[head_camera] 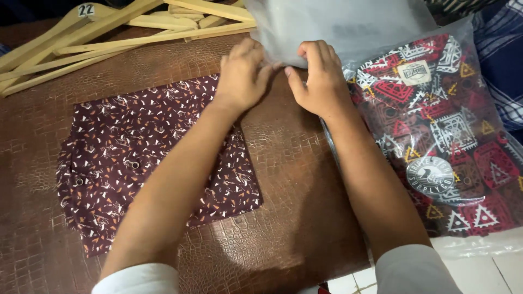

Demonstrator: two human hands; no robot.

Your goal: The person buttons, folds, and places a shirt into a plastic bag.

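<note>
— What are the fingers doing?

— Both sets are curled and pinching the lower edge of the empty clear plastic bag [327,27]. The left hand [242,73] grips it with thumb and bent fingers [248,51]; the right hand [321,76] does the same just beside it, thumb tucked under. The hands nearly touch.

— Where does that bag lie?

— At the far edge of the brown textured table [289,207], near the middle, its mouth toward the person.

— And around it?

— A folded maroon patterned shirt [136,158] lies flat near the left edge, under the left forearm. A bagged red-and-black patterned shirt [436,136] sits at the right edge, touching the empty bag. Wooden hangers [109,30] crowd the far left corner.

— What could go wrong?

— As I judge it, the thin film could slip from such a small pinch or tear if the hands pull apart hard. The left forearm could also drag the folded shirt and spoil its fold.
</note>
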